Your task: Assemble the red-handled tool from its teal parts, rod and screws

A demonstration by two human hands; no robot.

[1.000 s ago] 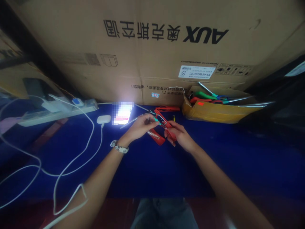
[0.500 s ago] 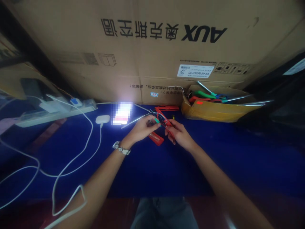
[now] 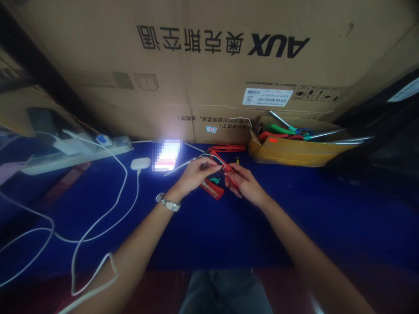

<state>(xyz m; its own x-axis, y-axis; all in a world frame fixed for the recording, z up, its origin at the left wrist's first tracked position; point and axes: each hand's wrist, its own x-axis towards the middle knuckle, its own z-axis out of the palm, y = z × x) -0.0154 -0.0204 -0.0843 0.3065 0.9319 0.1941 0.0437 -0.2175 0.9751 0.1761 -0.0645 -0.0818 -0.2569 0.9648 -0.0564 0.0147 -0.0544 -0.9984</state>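
My right hand (image 3: 246,185) is closed around a long, narrow red plastic casing (image 3: 216,155), which slants up and to the left. Thumb and fingers of my left hand (image 3: 194,175) are pinched beside it, on a thin wire (image 3: 214,156) that loops over the casing; the fingertips partly hide it. A thin metal rod (image 3: 178,167) sticks out leftward from behind my left hand. On the blue cloth below my fingers lies a small green piece (image 3: 215,180). Another red casing part (image 3: 213,190), with something metallic inside, rests just under my left hand.
More red parts (image 3: 229,148) lie behind my hands near a small yellow item (image 3: 237,160). A yellow-taped box (image 3: 288,152) of tools and rods stands right. Left are a bright phone (image 3: 167,155), a white earbud case (image 3: 140,163), a power strip (image 3: 78,155) and loose white cables (image 3: 126,174).
The green piece has left my left fingers and now lies on the cloth. My left fingertips have shifted slightly toward the casing in my right hand, which stays nearly in place.
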